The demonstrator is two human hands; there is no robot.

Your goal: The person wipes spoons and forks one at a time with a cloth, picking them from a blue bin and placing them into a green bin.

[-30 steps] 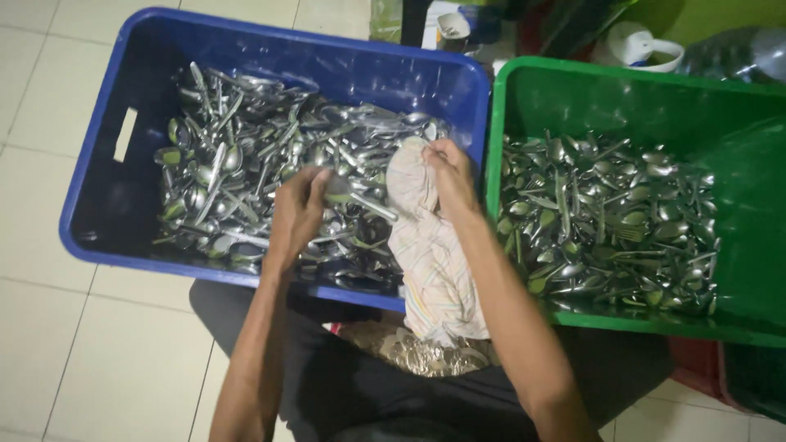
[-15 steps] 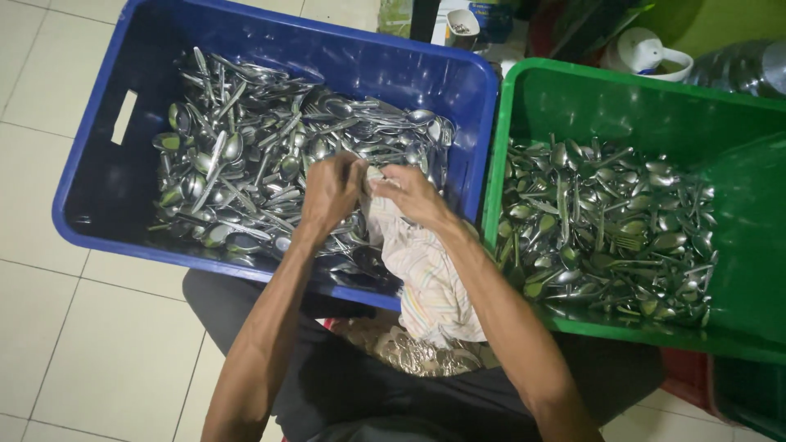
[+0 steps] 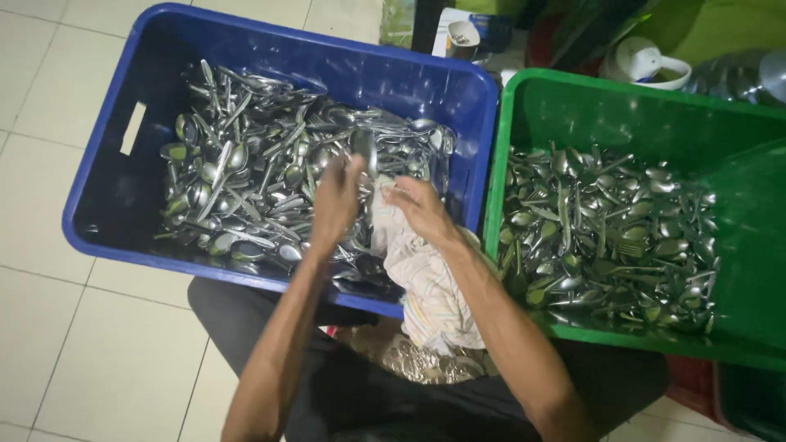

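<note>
At frame centre, left hand [image 3: 336, 200] pinches a spoon [image 3: 364, 154] above the blue crate [image 3: 106, 205], right hand [image 3: 422, 209] clenching the cloth [image 3: 426, 286]; a loose pinch risks dropping it.

Single head view looks steeply down, close, on blue crate [image 3: 115, 213] and green crate [image 3: 737, 270]
</note>
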